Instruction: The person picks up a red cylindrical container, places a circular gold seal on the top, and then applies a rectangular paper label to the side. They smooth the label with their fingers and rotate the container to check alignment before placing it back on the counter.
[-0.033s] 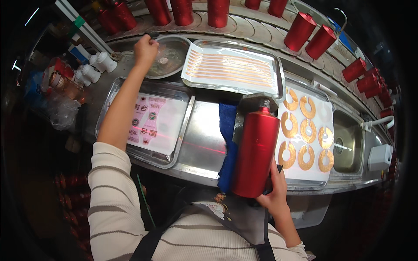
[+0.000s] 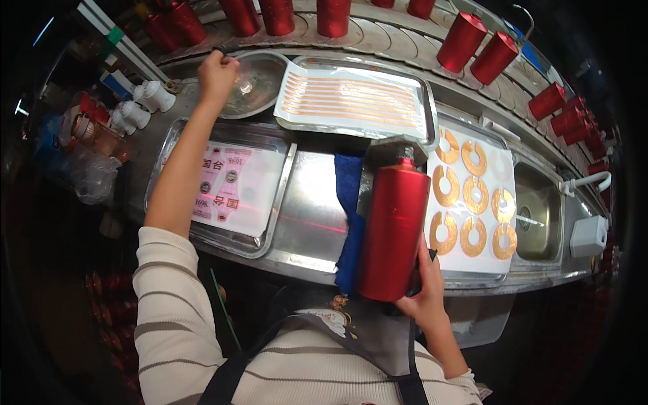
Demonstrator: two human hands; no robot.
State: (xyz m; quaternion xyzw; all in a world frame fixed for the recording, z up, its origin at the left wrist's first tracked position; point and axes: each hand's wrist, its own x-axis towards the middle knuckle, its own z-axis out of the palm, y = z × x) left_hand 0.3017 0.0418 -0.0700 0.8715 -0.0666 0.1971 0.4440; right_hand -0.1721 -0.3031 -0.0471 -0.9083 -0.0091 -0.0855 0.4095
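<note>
My left hand (image 2: 217, 77) is closed at the far left rim of a round metal bowl (image 2: 260, 101) that holds clear liquid. Something dark shows by its fingertips, too small to name. In front of me a glossy red bottle (image 2: 395, 233) lies tilted, its neck pointing away, against a metal holder (image 2: 378, 152). My right hand (image 2: 425, 287) grips the lower right side of this bottle, with part of the fingers hidden behind it. A small black thing sticks out by that hand. Under my left forearm is a metal tray (image 2: 273, 229) with printed pink labels (image 2: 226, 179).
Gold ring-shaped labels (image 2: 476, 196) lie on a white sheet at right, beside a sink (image 2: 540, 223). A far tray (image 2: 428, 101) bears thin copper-coloured strips (image 2: 351, 98). A blue cloth (image 2: 349, 223) hangs left of the bottle. Red bottles (image 2: 334, 17) stand on a conveyor (image 2: 378, 37) behind.
The whole picture has shifted slightly to the left. Both hands keep nearly the same places at the bowl and the bottle.
</note>
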